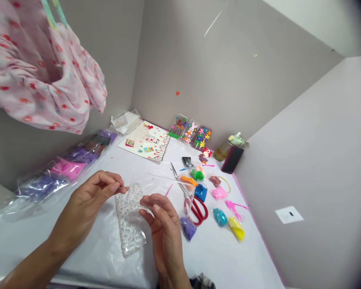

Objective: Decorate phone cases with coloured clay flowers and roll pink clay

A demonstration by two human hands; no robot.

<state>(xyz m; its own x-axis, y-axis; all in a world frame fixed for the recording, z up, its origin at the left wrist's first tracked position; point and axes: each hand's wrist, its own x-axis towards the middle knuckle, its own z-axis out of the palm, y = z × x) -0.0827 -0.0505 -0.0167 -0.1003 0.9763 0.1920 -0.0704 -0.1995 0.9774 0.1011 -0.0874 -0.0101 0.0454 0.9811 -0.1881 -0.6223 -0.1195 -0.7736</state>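
My left hand (92, 200) is raised at the left with thumb and fingertips pinched together. A tiny dark purple spot shows at the fingertips, too small to name. My right hand (165, 230) is loosely curled to the right, its fingers a little apart, with nothing visible in them. Below and between the hands lies a clear phone case (128, 237) with a raised triangular pattern. A clear plastic sheet or tray (156, 182) lies just behind, partly hidden by my right hand. Red-handled scissors (200, 210) and a purple clay packet (188, 228) are near my right hand.
Several coloured clay packets (219, 217) lie to the right. Decorated phone cases (191, 130) lean at the back, near a drawn-on paper (147, 141). A phone (232, 159) leans on a bottle (221, 152). Bagged clay (67, 168) lines the left; pink cloth (69, 88) hangs above.
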